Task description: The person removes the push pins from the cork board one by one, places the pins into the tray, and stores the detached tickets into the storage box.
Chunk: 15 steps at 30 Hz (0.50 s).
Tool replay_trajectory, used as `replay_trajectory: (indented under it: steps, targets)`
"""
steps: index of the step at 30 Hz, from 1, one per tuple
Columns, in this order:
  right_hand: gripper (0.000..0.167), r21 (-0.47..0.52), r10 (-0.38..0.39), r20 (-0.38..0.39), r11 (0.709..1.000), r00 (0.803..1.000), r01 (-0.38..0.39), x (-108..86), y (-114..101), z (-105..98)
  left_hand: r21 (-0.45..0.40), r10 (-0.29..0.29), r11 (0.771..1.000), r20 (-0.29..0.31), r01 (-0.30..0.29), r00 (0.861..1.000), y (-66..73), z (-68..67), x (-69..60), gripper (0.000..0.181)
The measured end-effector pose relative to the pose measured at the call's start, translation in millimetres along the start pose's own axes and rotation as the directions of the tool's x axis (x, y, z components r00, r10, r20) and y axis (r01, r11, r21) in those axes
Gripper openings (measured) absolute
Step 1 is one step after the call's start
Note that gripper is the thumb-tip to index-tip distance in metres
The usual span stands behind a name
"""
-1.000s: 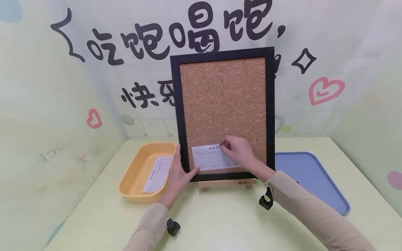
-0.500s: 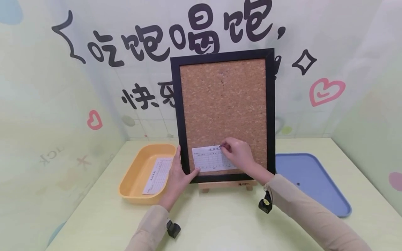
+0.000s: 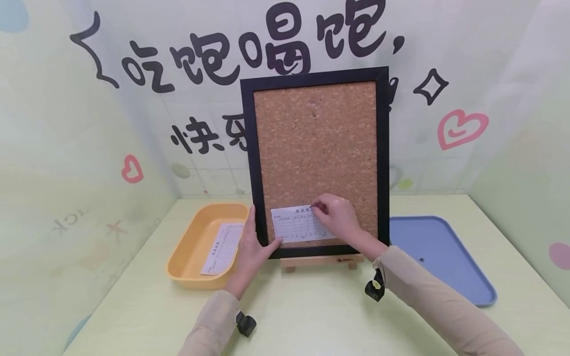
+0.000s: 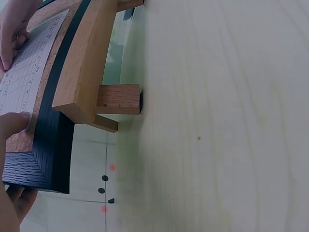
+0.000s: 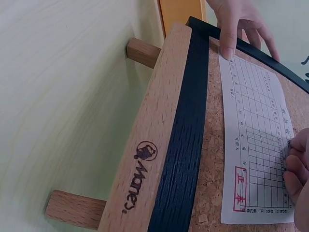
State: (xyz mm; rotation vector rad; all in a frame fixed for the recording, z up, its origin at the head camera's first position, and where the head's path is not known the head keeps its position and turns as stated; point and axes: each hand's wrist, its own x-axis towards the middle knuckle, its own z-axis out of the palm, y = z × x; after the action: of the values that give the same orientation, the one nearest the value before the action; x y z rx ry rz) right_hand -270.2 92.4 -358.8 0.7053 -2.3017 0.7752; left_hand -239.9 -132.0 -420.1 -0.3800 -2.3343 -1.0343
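Observation:
A cork board in a black frame stands on a small wooden easel. Low on the cork lies a printed paper form, ruled like a receipt. My left hand grips the frame's lower left edge, its thumb pressing the form's corner and its fingers reaching behind, as the left wrist view shows. At the form's top edge my right hand pinches a small dark pushpin between thumb and forefinger. The pin's point is hidden, and this hand covers the form's right part in the head view.
Left of the board, a yellow tray holds another printed form. A blue tray lies to the right, with a small dark piece on it. A printed backdrop stands behind the table.
My right forearm has shifted slightly, so the small dark piece on the blue tray shows more fully. Both hands stay in place at the form and the frame.

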Motion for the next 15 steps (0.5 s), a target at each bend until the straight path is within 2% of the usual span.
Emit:
replay_trajectory:
  steps: [9,15]
  targets:
    - [0.004,0.032,0.030,0.061,0.999,0.998,-0.032,5.9,1.3,-5.3,0.016,-0.006,1.000,0.003,0.006,1.000,-1.3,1.3,0.6,0.104]
    - [0.005,0.026,0.035,0.071,0.999,0.997,-0.036,6.2,2.4,-5.3,0.026,-0.001,1.000,-0.001,0.001,1.000,-1.7,2.2,1.5,0.104]
